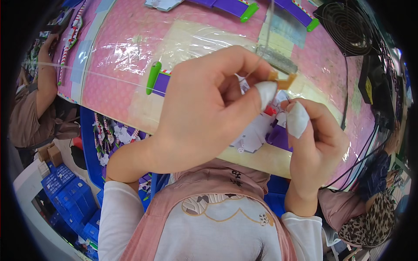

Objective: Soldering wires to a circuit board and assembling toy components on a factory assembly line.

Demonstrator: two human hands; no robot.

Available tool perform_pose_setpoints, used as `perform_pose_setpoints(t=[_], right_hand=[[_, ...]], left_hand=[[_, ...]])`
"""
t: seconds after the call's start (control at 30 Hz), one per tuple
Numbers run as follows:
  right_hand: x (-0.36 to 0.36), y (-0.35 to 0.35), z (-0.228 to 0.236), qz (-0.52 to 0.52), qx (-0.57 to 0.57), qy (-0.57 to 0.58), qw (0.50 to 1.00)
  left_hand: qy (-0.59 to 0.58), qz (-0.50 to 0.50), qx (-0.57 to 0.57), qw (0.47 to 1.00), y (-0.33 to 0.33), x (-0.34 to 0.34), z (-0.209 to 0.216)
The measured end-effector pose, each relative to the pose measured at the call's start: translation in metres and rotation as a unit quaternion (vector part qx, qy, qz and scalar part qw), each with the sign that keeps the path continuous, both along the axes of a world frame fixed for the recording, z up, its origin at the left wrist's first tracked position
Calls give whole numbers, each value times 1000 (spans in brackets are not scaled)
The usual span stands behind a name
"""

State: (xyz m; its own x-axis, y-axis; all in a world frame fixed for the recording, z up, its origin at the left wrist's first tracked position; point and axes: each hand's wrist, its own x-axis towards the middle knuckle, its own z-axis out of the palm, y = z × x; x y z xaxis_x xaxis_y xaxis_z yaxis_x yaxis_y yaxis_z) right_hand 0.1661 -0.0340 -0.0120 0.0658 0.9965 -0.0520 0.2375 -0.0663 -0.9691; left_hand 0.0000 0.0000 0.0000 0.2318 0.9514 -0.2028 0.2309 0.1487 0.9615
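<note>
Near the middle of the table my left hand (209,100) is closed, thumb and forefinger pinching a small amber, notched piece (286,81). Its kind I cannot make out. To the right of it my right hand (315,139) is closed too, its thumb and forefinger pressed together at a thin dark strand that is too small to name. White coverings wrap both thumbs. Below and between the hands lies a white and purple toy wing part (250,135) with a small red piece (270,111) on it. My left hand partly hides another purple section with a green tip (153,78).
Purple wings with green tips (249,13) lie at the table's far side. A black fan (348,28) stands at the far right, near dark cables. A blue bin (90,143) of parts sits left of my lap. Co-workers sit at left (32,108) and right (365,217).
</note>
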Motion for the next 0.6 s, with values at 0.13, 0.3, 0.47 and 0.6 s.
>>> perform_pose_setpoints(t=[0.13,0.3,0.47,0.6], right_hand=[[-10,5,-1,-40,-34,149,987],[-13,6,-1,-43,-42,160,985],[-3,7,1,-6,-54,172,984],[-5,8,-1,-11,-61,187,980]], left_hand=[[-4,-11,14,1000,-3,-1,0],[-12,-12,15,1000,-2,-3,-1],[-5,-27,53,998,-2,-3,-4],[-7,-28,54,998,-1,-3,-5]])
